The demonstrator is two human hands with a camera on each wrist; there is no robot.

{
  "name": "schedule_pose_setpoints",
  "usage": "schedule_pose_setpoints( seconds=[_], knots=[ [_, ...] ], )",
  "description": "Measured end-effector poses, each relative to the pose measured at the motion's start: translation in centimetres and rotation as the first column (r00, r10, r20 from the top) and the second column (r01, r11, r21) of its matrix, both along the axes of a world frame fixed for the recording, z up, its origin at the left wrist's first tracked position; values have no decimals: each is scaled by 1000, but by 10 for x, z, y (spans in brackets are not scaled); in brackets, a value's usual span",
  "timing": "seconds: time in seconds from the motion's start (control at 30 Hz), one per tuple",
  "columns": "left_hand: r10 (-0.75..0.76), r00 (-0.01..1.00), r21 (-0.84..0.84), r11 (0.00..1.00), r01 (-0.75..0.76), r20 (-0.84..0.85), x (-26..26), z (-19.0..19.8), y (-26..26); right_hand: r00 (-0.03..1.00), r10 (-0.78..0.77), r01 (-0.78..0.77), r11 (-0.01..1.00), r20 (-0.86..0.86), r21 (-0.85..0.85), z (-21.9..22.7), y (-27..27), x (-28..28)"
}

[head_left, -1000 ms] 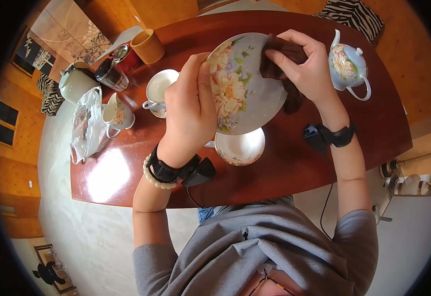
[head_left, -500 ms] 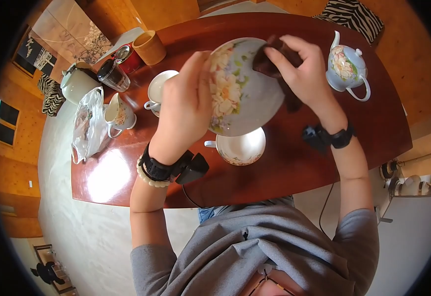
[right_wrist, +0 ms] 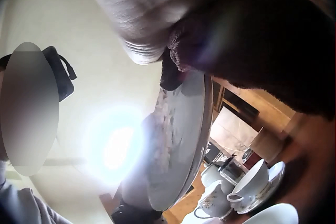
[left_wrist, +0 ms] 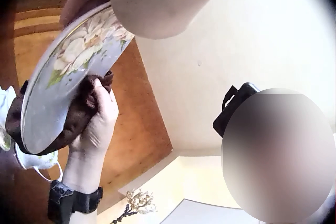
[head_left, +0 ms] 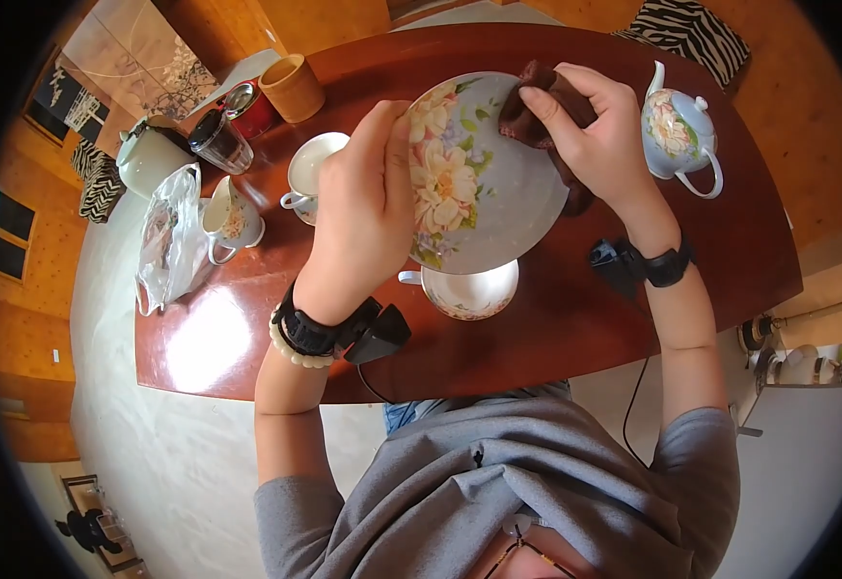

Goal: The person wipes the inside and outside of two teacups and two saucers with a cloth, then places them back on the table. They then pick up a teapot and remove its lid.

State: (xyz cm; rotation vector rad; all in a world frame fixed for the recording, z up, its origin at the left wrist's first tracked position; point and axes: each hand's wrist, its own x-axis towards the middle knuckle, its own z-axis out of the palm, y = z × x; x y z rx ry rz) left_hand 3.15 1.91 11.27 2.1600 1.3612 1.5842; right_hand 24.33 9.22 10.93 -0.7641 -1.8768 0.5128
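A floral plate [head_left: 513, 207] is held tilted above the table, its painted face toward me. My left hand [head_left: 363, 207] grips its left rim, fingers along the edge. My right hand [head_left: 602, 145] pinches a dark brown cloth [head_left: 540, 82] against the plate's upper right. In the left wrist view the cloth [left_wrist: 79, 111] wraps over the rim to both faces of the plate [left_wrist: 44, 111]. From the right wrist the bunched cloth [right_wrist: 262, 40] hides much of the fingers. Below the plate, a floral cup [head_left: 469, 294] sits on the table, partly covered by it in the head view.
A floral teapot [head_left: 679, 130] stands at the right. To the left are another cup [head_left: 315, 164], a creamer jug [head_left: 233, 222], a plastic bag [head_left: 170, 241], a lidded glass jar [head_left: 223, 145], a red tin [head_left: 249, 111], a wooden cup [head_left: 293, 89] and a pale canister [head_left: 148, 164].
The cloth in my right hand has shifted a little over the plate's upper right, its folds changing. The plate and my left hand have moved slightly to the left.
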Motion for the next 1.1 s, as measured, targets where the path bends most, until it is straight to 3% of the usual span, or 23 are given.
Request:
schedule_pose_setpoints(
  seconds=[0.07, 0.17, 0.27, 0.3, 0.4, 0.43, 0.57, 0.67, 0.73, 0.87, 0.9, 1.0, 1.1],
  knots=[
    [2, 1000, -1, 1000, -2, 10, -1, -1, 1, 1000, 1, -1, 1000, 25, -7, -3, 0, 1],
    [19, 999, 74, 997, -23, 50, -3, -3, 2, 967, 173, -199, 971, -190, -130, -2, -7, 1],
    [12, 994, 113, 993, -24, 106, -4, -5, 6, 939, 158, -259, 909, -305, -328, -12, -15, 2],
    [24, 992, 124, 992, -39, 121, -5, -5, 8, 955, 60, -182, 890, -290, -419, -17, -21, -2],
    [52, 986, 163, 983, -79, 161, -4, -5, 14, 771, -120, -293, 805, -625, -516, -42, -39, -27],
    [59, 983, 178, 980, -90, 172, -3, -7, 17, 752, -177, -299, 766, -634, -569, -43, -46, -30],
    [92, 980, 150, 981, -120, 179, -2, -10, 16, 821, 6, -342, 805, -570, -484, -35, -27, -14],
    [-13, 956, -95, 995, 43, 295, -12, -5, 12, 980, 52, -118, 930, -193, -348, -13, 3, 9],
    [-231, 878, -250, 900, 356, 419, -32, 3, 20, 986, 104, -135, 957, -133, -256, 11, 8, 13],
    [-161, 945, -35, 983, 178, 284, -2, 18, 29, 981, 167, -159, 984, 103, -83, 44, -5, -4],
    [-199, 940, -32, 976, 216, 277, 0, 16, 30, 962, 68, -109, 984, 266, 141, 46, -2, -7],
    [-224, 905, -175, 937, 302, 362, -8, 13, 36, 978, 209, -204, 960, 7, -193, 51, -4, -10],
    [-144, 934, -172, 963, 209, 328, -11, 5, 38, 987, 116, -125, 989, -112, -78, 18, 7, -14]
  ],
)
